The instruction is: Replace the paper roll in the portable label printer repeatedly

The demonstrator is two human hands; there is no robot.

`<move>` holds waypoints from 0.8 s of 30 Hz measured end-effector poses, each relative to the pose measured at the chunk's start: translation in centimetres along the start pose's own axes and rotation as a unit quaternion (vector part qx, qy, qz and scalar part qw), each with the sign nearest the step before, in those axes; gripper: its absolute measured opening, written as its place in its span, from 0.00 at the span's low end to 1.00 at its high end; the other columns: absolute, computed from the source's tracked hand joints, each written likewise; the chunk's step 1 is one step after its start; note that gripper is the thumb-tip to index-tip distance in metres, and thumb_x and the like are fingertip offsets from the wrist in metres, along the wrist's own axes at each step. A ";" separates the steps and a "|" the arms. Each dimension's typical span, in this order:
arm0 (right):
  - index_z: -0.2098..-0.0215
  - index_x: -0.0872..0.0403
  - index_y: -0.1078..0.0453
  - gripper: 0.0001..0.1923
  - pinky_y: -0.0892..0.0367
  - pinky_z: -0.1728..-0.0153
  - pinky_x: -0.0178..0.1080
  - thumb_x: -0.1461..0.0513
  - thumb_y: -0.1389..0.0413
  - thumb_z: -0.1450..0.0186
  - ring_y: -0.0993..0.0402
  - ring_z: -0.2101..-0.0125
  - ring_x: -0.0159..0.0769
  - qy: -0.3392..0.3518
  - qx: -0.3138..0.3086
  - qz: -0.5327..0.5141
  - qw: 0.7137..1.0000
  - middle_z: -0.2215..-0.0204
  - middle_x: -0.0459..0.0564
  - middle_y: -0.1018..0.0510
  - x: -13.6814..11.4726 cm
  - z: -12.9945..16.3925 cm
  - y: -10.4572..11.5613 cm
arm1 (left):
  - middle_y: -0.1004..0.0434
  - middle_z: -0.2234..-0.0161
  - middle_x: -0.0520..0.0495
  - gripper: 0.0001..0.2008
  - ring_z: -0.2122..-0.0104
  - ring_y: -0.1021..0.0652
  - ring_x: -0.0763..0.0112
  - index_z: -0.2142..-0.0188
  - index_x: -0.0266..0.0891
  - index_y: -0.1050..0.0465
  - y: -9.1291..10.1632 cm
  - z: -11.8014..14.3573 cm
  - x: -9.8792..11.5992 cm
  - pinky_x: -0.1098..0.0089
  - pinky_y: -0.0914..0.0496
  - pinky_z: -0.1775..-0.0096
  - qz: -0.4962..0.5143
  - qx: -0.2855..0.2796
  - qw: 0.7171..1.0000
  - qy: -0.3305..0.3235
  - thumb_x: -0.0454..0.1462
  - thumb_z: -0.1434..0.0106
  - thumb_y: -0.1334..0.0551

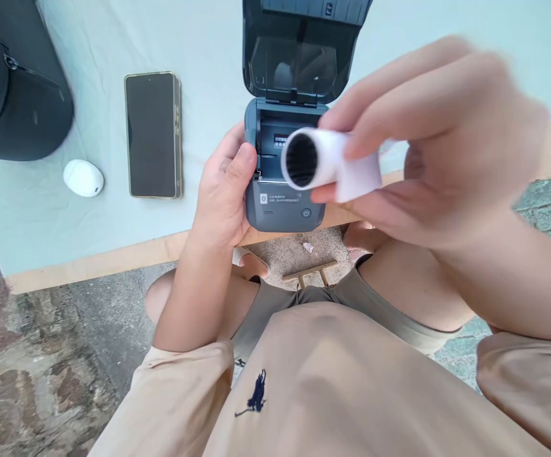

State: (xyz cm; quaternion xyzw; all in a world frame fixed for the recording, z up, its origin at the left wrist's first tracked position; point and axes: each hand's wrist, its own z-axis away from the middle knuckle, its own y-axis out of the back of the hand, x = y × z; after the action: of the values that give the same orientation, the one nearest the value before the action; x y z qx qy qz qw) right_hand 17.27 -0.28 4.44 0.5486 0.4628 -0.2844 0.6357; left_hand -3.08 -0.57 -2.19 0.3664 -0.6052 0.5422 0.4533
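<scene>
A dark label printer (pixel 285 209) with its lid (pixel 299 63) raised is gripped along its left side by my left hand (pixel 225 181). Its paper bay (pixel 268 158) shows, partly covered by a white paper roll (pixel 323 158). My right hand (pixel 447 133), blurred by motion, pinches the roll between thumb and fingers, above the right part of the bay. The roll's near end faces left and shows a black hollow core. A short stretch of paper hangs loose from it. Whether the roll touches the printer I cannot tell.
On the pale green tablecloth (pixel 209 51) lie a smartphone (pixel 153 134) and a small white rounded case (pixel 83 178). A black zippered bag (pixel 18 89) stands at the far left. The table's wooden edge (pixel 99 261) runs just in front of my legs.
</scene>
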 end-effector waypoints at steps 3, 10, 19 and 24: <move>0.62 0.50 0.28 0.15 0.30 0.47 0.43 0.50 0.49 0.30 0.25 0.50 0.36 0.091 0.046 0.184 0.978 0.56 0.46 0.22 -1.5 -0.5 -1.1 | 0.19 0.55 0.45 0.20 0.35 0.27 0.48 0.54 0.44 0.22 0.0 0.1 0.0 0.50 0.30 0.34 -0.009 0.011 1.000 -0.007 0.55 0.33 0.35; 0.60 0.52 0.29 0.19 0.32 0.53 0.43 0.55 0.60 0.27 0.23 0.49 0.39 0.100 0.045 0.349 0.931 0.54 0.47 0.21 -1.7 -1.9 -2.1 | 0.19 0.51 0.44 0.21 0.29 0.35 0.48 0.51 0.47 0.23 0.0 0.3 0.1 0.51 0.32 0.31 -0.002 0.010 1.000 0.004 0.55 0.36 0.32; 0.69 0.53 0.38 0.15 0.35 0.54 0.40 0.55 0.57 0.28 0.24 0.49 0.37 0.067 0.038 0.343 0.936 0.51 0.45 0.21 -1.9 -1.8 -3.1 | 0.19 0.52 0.47 0.17 0.33 0.28 0.54 0.49 0.44 0.24 0.1 0.4 -0.1 0.52 0.36 0.29 0.032 -0.020 0.999 -0.024 0.50 0.31 0.34; 0.70 0.53 0.39 0.14 0.36 0.51 0.44 0.55 0.55 0.31 0.24 0.50 0.39 0.040 0.009 0.349 0.936 0.49 0.43 0.21 -1.8 -2.1 -2.9 | 0.19 0.54 0.46 0.15 0.33 0.29 0.56 0.51 0.44 0.25 0.0 0.4 0.1 0.53 0.35 0.29 0.026 -0.017 0.999 -0.019 0.49 0.30 0.35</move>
State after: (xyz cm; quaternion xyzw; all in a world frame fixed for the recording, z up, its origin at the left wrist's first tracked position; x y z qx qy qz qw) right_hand 13.37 0.83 4.87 0.6922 0.2646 -0.0269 0.6709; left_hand -3.19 -0.99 -2.10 0.3526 -0.6324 0.5363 0.4338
